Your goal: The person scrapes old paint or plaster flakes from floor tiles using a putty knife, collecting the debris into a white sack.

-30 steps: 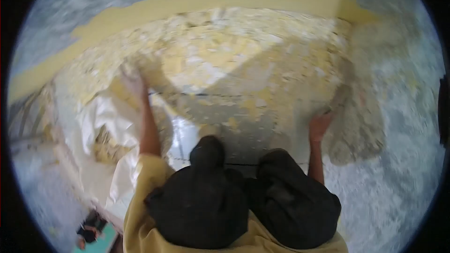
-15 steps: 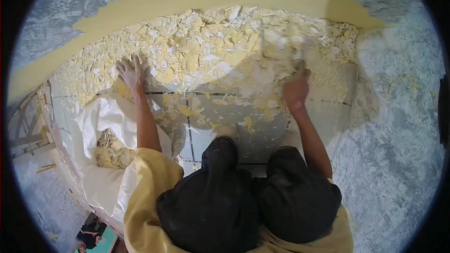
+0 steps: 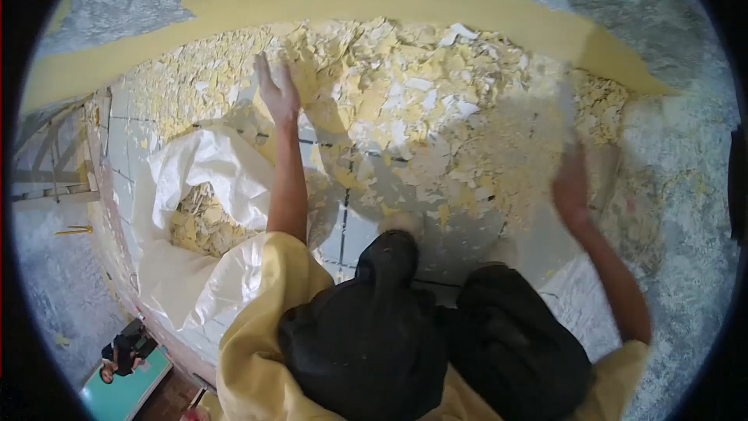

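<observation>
Yellow and white flakes point(image 3: 421, 93) lie heaped beside a yellow band point(image 3: 351, 0) and scattered over the tiled floor point(image 3: 331, 222). At the flakes, the left hand point(image 3: 280, 100) has its fingers point(image 3: 263, 72) extended and parted. The right hand point(image 3: 573, 187), farther right, is blurred: I cannot tell whether its fingers grip anything. To the left, an open white sack point(image 3: 175, 277) holds more flakes.

Yellow-and-white flakes point(image 3: 421, 93) — jagged, broken; loosely heaped on tiled floor point(image 3: 452, 240).
</observation>
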Motion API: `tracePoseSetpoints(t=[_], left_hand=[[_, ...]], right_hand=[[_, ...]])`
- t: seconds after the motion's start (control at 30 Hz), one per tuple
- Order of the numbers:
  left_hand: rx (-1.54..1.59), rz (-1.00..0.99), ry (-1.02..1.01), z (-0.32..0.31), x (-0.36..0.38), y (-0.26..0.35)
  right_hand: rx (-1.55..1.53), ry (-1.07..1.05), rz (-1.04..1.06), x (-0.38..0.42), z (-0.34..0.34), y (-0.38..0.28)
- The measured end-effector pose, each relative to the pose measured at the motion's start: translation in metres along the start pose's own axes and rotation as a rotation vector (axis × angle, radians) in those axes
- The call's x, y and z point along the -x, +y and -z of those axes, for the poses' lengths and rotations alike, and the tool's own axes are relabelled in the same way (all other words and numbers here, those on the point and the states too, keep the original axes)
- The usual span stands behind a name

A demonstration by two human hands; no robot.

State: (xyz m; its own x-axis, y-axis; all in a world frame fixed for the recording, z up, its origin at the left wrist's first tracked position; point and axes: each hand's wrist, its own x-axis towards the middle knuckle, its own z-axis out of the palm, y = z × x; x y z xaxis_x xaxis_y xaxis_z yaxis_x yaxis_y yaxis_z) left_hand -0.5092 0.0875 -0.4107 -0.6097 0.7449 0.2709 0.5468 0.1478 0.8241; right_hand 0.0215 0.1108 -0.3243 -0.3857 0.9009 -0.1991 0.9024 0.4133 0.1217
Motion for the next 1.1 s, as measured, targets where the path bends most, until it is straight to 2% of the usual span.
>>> tracePoseSetpoints(t=[0.03, 0.07, 0.1, 0.13, 0.2, 0.27, 0.3, 0.43, 0.5, 0.53, 0.67, 0.7, 0.73, 0.77, 0.8, 0.83, 0.87, 0.9, 0.93, 0.97, 1.0, 1.07, 1.1], left_hand=[[-0.13, 0.022, 0.006, 0.013, -0.01, -0.013], [-0.241, 0.038, 0.017, 0.018, -0.021, -0.023], [-0.223, 0.036, 0.01, 0.021, -0.032, -0.038], [-0.327, 0.02, -0.01, 0.023, -0.04, -0.057], [-0.419, 0.011, -0.027, 0.013, -0.044, -0.068], [-0.522, -0.027, -0.164, 0.004, -0.036, -0.06], [-0.484, -0.075, -0.156, -0.003, -0.028, -0.042], [-0.449, -0.048, -0.178, -0.037, -0.014, -0.017], [-0.453, -0.052, -0.159, -0.06, -0.001, 0.001], [-0.448, -0.064, -0.149, -0.067, 0.002, 0.007], [-0.453, -0.041, -0.223, -0.093, 0.02, 0.03], [-0.423, -0.039, -0.218, -0.098, 0.023, 0.023], [-0.463, -0.1, -0.259, -0.105, 0.026, -0.001], [-0.482, -0.168, -0.292, -0.107, 0.031, -0.01], [-0.499, -0.237, -0.325, -0.11, 0.036, -0.018], [-0.311, -0.057, -0.31, -0.104, 0.036, 0.032], [-0.216, -0.075, -0.27, -0.095, 0.032, 0.046], [-0.128, -0.088, -0.226, -0.089, 0.022, 0.044], [-0.163, -0.114, -0.053, -0.085, 0.008, 0.025], [-0.071, -0.123, 0.103, -0.081, -0.011, 0.017], [-0.12, -0.118, 0.115, -0.074, -0.029, 0.024], [-0.169, -0.113, 0.142, -0.07, -0.055, 0.012], [-0.162, -0.162, 0.129, -0.074, -0.069, -0.004]], right_hand=[[-0.141, -0.003, -0.079, 0.014, 0.013, 0.021], [-0.59, -0.053, -0.36, 0.019, 0.038, 0.031], [-0.577, -0.046, -0.373, 0.027, 0.033, 0.036], [-0.229, -0.235, -0.366, 0.038, 0.018, 0.04], [0.16, -0.284, -0.38, 0.061, -0.056, 0.034], [-0.1, 0.068, -0.593, 0.04, -0.087, 0.014], [-0.414, 0.264, -0.759, 0.013, -0.079, -0.016], [-0.493, 0.295, -0.841, -0.043, -0.063, -0.053], [-0.59, 0.172, -0.923, -0.065, -0.03, -0.073], [-0.594, 0.171, -0.914, -0.075, -0.031, -0.082], [-0.541, 0.207, -0.585, -0.086, -0.072, -0.122], [-0.496, 0.196, -0.497, -0.081, -0.075, -0.134], [-0.345, 0.31, -0.259, -0.077, -0.085, -0.14], [-0.421, 0.21, -0.283, -0.072, -0.054, -0.149], [-0.604, -0.01, -0.29, -0.068, -0.02, -0.145], [-0.607, -0.029, -0.29, -0.062, -0.008, -0.13], [-0.618, -0.049, -0.285, -0.057, -0.002, -0.115], [-0.49, 0.127, -0.335, -0.052, -0.031, -0.09], [-0.36, 0.293, -0.373, -0.045, -0.06, -0.056], [-0.384, 0.342, -0.547, -0.046, -0.054, -0.024], [-0.41, 0.392, -0.719, -0.047, -0.046, 0.006], [-0.202, 0.501, -0.777, -0.044, -0.044, 0.056], [-0.203, 0.51, -0.774, -0.043, -0.051, 0.077]])
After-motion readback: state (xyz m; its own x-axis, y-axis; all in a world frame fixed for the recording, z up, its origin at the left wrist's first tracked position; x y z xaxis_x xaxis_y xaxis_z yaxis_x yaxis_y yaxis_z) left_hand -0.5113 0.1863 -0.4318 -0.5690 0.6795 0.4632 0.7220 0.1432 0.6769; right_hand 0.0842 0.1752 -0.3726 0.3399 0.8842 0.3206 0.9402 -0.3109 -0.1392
